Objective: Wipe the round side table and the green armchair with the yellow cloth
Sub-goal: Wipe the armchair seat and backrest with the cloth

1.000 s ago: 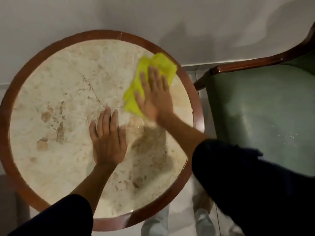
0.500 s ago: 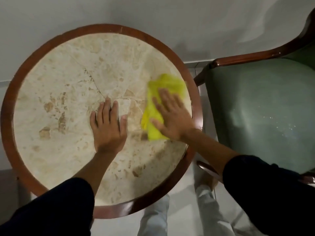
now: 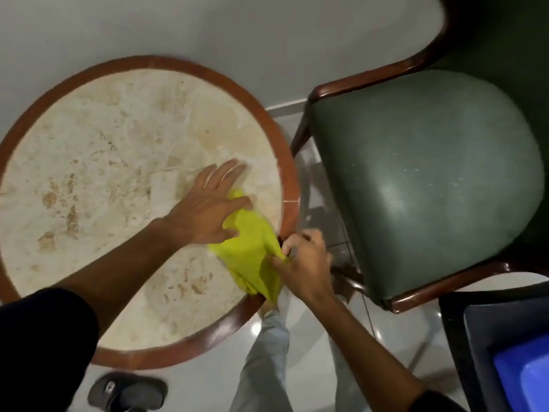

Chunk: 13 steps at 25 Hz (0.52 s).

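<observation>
One yellow cloth (image 3: 252, 251) – right hand (image 3: 306, 263) grip pinching it, left hand (image 3: 208, 209) flat – one table (image 3: 285, 185).

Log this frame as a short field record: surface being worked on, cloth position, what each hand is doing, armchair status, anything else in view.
surface: round side table, marble top with wooden rim
cloth: yellow cloth, bunched at the table's right edge, partly draped over the rim
left hand: flat, fingers spread, resting on the tabletop and the cloth's upper part
right hand: pinching the cloth's edge at the rim
armchair: green armchair right of the table, untouched by either hand
other: sandal on the floor, dark bin at lower right
</observation>
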### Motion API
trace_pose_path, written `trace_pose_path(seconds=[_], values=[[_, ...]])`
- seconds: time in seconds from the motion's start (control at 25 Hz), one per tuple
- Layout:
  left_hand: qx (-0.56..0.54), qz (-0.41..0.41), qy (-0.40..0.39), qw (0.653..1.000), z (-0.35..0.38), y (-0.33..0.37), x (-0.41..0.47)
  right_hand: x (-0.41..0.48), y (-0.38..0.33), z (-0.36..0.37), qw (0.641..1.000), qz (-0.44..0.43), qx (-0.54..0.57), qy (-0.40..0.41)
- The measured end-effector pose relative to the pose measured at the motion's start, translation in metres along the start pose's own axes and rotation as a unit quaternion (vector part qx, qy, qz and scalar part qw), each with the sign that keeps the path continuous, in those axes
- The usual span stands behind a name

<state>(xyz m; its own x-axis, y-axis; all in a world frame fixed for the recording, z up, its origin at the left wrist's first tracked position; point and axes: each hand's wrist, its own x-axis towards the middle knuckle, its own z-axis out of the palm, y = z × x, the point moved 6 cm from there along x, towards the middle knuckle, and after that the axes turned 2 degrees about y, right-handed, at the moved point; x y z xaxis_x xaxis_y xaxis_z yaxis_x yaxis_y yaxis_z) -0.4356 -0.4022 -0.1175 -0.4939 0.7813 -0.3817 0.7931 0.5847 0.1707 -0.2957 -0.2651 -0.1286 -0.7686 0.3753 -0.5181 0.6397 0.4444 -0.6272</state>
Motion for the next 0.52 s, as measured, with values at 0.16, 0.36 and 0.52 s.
trace_pose_path(seconds=[0.16,0.36,0.52], values=[[-0.305,-0.006,-0.041,0.951,-0.019,0.066,0.033,0.008,0.052,-0.097,0.974,0.069,0.217,0.014],[-0.605,-0.078,-0.141,0.780,-0.012,0.198,0.113,0.046,0.100,-0.253,0.982,0.045,0.027,0.180],[-0.311,-0.057,0.014,0.949,-0.024,0.187,0.170,0.070,0.116,-0.259,0.921,0.066,-0.161,0.349]])
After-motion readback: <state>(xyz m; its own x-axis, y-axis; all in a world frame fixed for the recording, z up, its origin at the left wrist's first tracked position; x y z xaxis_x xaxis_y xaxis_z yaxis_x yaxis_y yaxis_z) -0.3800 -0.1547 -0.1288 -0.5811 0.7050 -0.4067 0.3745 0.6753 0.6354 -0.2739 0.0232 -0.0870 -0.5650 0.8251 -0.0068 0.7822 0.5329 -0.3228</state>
